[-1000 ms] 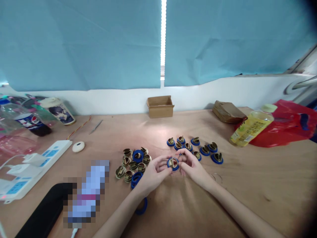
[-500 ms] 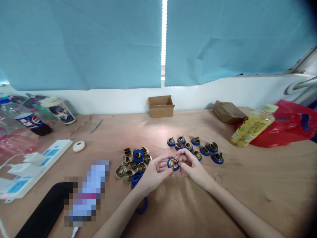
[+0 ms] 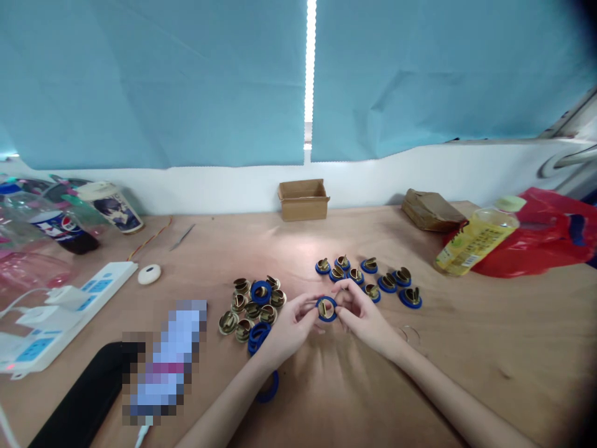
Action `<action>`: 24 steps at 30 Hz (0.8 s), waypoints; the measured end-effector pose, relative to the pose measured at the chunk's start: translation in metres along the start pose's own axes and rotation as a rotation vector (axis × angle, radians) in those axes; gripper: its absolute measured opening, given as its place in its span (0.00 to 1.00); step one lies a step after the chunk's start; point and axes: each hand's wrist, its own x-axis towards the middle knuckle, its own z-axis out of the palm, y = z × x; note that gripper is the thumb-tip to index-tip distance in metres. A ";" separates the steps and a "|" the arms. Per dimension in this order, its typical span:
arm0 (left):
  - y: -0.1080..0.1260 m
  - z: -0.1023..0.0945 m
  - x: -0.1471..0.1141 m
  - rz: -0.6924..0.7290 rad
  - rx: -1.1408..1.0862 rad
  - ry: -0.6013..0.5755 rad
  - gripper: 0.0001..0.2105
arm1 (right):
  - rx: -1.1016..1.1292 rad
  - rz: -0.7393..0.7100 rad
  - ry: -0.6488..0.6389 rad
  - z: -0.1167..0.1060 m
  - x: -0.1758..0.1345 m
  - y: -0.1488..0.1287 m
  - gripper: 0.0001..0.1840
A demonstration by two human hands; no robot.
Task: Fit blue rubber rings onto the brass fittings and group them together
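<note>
Between my two hands is a round gold metal piece (image 3: pixel 326 307) with an upright flap or clip, a blue ring around its rim. My left hand (image 3: pixel 296 320) pinches its left edge with thumb and fingers. On the opposite edge, the thumb and fingers of my right hand (image 3: pixel 360 313) are closed. Left of my hands lies a cluster of similar gold pieces (image 3: pixel 228 322) without rings. A loose blue ring (image 3: pixel 261 292) rests on that cluster, and more blue rings (image 3: pixel 258 336) lie beside my left wrist. Several ringed gold pieces (image 3: pixel 387 282) stand beyond my right hand.
A small cardboard box (image 3: pixel 304 208) stands by the wall. To the right are a yellow-labelled bottle (image 3: pixel 478 239), a red bag (image 3: pixel 527 249) and a brown packet (image 3: pixel 431 210). A power strip (image 3: pixel 88 305), blurred-out phone (image 3: pixel 170 358), black case (image 3: pixel 88 395) and bottles occupy the left.
The held piece has turned slightly to face me more, and its blue ring shows more fully around it. My fingers have shifted a little on its edges. The other pieces stay put.
</note>
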 end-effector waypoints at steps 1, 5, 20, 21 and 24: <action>-0.001 0.000 0.000 0.002 0.018 0.001 0.16 | -0.011 -0.001 0.002 0.000 0.000 0.000 0.11; -0.001 0.000 0.000 0.032 0.079 0.030 0.14 | -0.064 -0.014 0.018 -0.002 -0.001 -0.003 0.10; 0.007 0.000 0.002 0.116 0.125 0.136 0.09 | -0.218 0.038 -0.067 -0.005 0.000 0.003 0.14; 0.007 -0.001 0.002 0.125 0.132 0.140 0.08 | -0.252 0.021 -0.063 -0.005 0.000 0.004 0.14; 0.004 -0.002 0.002 0.136 0.137 0.123 0.08 | -0.383 -0.051 -0.037 -0.006 -0.002 0.004 0.13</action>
